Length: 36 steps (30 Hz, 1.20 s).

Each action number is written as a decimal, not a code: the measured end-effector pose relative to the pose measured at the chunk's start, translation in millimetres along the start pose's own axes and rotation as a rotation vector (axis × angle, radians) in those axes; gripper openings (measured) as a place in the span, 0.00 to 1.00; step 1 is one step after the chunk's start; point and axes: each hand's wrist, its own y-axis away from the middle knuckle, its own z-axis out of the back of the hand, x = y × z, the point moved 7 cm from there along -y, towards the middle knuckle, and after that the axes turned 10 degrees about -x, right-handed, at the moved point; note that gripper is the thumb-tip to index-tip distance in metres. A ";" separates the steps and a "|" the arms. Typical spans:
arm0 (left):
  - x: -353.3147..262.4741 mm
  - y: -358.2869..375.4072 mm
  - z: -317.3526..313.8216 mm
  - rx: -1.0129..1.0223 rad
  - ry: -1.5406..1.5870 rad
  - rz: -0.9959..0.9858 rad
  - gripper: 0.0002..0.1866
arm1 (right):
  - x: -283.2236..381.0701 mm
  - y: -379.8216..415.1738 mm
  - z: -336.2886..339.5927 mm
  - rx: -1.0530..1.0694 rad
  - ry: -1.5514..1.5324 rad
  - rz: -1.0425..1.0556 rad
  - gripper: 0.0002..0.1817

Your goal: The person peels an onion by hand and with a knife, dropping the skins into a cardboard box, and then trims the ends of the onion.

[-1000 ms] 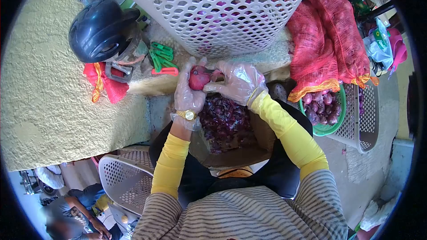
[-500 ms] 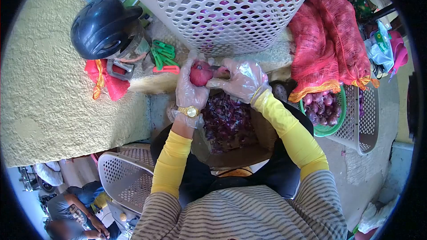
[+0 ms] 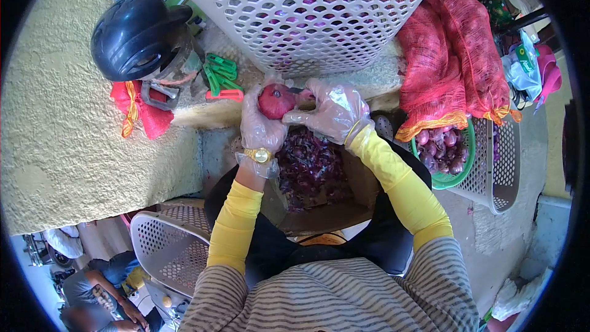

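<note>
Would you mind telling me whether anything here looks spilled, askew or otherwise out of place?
Nothing looks spilled. The one oddity is a black helmet lying on the ledge beside the white basket, among the onion work. The left hand holds a red onion, the right hand works at it, and the peels sit gathered below.

You're working in bright, even daylight with soft shadows; the fisheye lens bends the edges, and black vignetting fills the corners.
</note>
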 end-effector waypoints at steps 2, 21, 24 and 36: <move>1.9 3.8 0.6 -0.012 0.022 0.021 0.22 | 3.6 0.7 -1.1 -0.020 0.055 0.062 0.30; 1.9 3.4 5.4 -0.068 0.070 -0.018 0.16 | 3.9 1.5 -7.0 -0.040 0.020 0.100 0.30; 0.3 4.1 4.1 -0.036 0.067 -0.023 0.16 | 2.8 1.5 -8.9 -0.077 0.037 0.140 0.29; 4.0 -1.5 5.2 -0.064 0.078 -0.020 0.16 | 0.5 1.1 -10.5 -0.079 0.053 0.148 0.31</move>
